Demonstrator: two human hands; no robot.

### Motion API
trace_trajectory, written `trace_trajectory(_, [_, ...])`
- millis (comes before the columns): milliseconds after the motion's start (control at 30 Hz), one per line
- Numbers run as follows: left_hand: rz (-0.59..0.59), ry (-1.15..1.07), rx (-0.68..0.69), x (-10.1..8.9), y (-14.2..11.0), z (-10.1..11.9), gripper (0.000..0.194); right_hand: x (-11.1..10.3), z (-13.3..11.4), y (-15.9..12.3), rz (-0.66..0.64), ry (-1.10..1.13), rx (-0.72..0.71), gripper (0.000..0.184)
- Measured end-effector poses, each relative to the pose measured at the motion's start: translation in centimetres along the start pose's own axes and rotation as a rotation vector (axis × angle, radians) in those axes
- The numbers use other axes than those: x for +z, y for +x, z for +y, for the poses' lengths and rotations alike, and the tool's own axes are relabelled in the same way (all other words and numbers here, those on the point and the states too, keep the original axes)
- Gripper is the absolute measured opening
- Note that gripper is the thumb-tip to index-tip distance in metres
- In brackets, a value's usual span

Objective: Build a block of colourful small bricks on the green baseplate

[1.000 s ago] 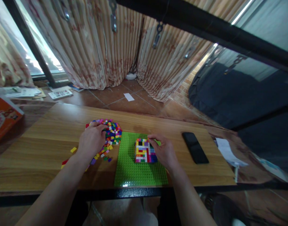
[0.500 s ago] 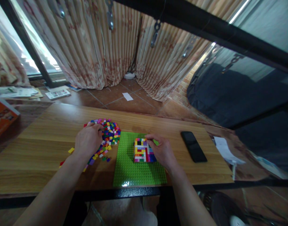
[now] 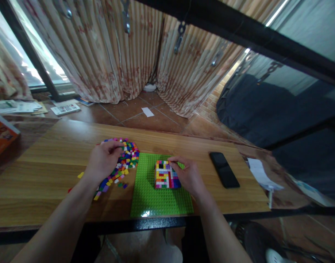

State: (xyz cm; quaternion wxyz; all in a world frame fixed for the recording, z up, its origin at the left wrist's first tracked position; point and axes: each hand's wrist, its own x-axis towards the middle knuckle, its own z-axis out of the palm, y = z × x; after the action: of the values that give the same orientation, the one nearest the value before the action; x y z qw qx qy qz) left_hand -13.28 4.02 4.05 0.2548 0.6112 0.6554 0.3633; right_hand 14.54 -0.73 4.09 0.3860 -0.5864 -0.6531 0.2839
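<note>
My left hand (image 3: 104, 159) hovers over the pile of small multicoloured toy bricks (image 3: 131, 151) on the left of the table. Its thumb and fingers are pinched together; whatever lies between them is too small to make out. On the green studded baseplate (image 3: 159, 204) stands a block built of coloured bricks (image 3: 163, 175), with a small dark gap in its upper left. My right hand (image 3: 187, 173) rests against the block's right side, thumb and forefinger pinched at its far edge. What those fingertips hold, if anything, cannot be seen.
A black phone (image 3: 224, 170) lies on the wooden table (image 3: 47, 175) right of the baseplate. A yellow brick (image 3: 80, 175) sits apart, beside my left forearm. At far left is an orange box (image 3: 2, 135). A dark metal bar (image 3: 238, 27) with hanging chains crosses above.
My left hand has shifted slightly, its fingertips now reaching farther right over the pile. My right hand keeps its place at the block. The view has moved a little.
</note>
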Motion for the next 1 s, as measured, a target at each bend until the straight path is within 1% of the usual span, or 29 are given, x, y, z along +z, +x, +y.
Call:
trace_trajectory(67, [-0.030,-0.125,-0.047,0.3,0.0,0.1,0.021,0.3,0.4,0.1,0.007,0.110,0.042,0.014])
trace_trajectory(167, [-0.042,-0.234,-0.082,0.5,-0.2,0.4,0.021,0.5,1.1,0.4,0.013,0.294,0.143,0.012])
trace_trajectory(267, [-0.057,-0.301,-0.095,0.5,-0.4,0.9,0.017,0.7,1.2,0.5,-0.009,0.447,0.303,0.019])
trace_trajectory(367, [-0.075,-0.357,-0.126,0.5,-0.8,1.3,0.013,0.7,1.0,0.5,-0.015,0.514,0.388,0.022])
trace_trajectory(433, [-0.083,-0.409,-0.138,0.7,-1.0,1.4,0.013,0.7,0.8,0.5,-0.008,0.532,0.398,0.022])
trace_trajectory(533, [-0.102,-0.518,-0.145,1.1,-1.1,1.6,0.015,0.7,0.7,0.5,-0.015,0.523,0.375,0.021])
trace_trajectory(733, [-0.131,-0.695,-0.147,1.8,-1.3,1.7,0.027,0.7,1.0,0.6,-0.042,0.385,0.313,0.020])
trace_trajectory(900, [-0.164,-0.737,-0.115,2.2,-1.5,1.7,0.031,0.6,1.1,0.7,-0.068,0.367,0.286,0.020])
trace_trajectory(1000, [-0.183,-0.716,-0.036,2.5,-1.7,1.7,0.031,0.5,1.2,0.6,-0.087,0.406,0.297,0.023])
